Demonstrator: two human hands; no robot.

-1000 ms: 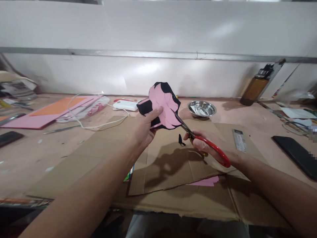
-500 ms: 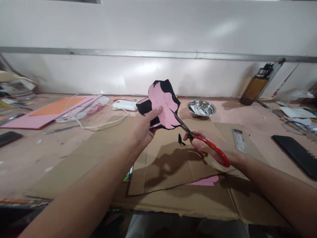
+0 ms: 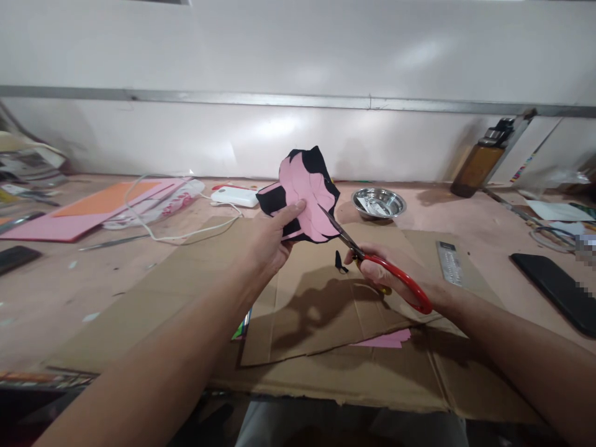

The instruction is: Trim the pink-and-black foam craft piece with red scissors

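A pink and black foam-like cutout (image 3: 302, 186) with curved, layered edges is pinched in my left hand (image 3: 279, 239), thumb on its pink face. My right hand (image 3: 379, 264) is closed round red-handled scissors (image 3: 403, 282). The dark blades reach up and left to the cutout's lower right part, overlapping the pink face; whether they bite into it I cannot tell. Below the cutout, a small black scrap (image 3: 339, 261) appears beside the scissors. My hands cast a shadow on the brown cardboard (image 3: 261, 335) underneath.
A metal bowl (image 3: 379, 203) with small items stands behind my right hand. Rightward are a blade case (image 3: 449, 264), a black phone-like slab (image 3: 554, 292) and an amber bottle (image 3: 479, 161). Leftward lie pink and orange sheets (image 3: 100, 202), a white device (image 3: 234, 197) and its cable (image 3: 186, 236).
Almost nothing differs. The cutout's top edge has shifted very slightly; both hands and the scissors stay in nearly the same place.
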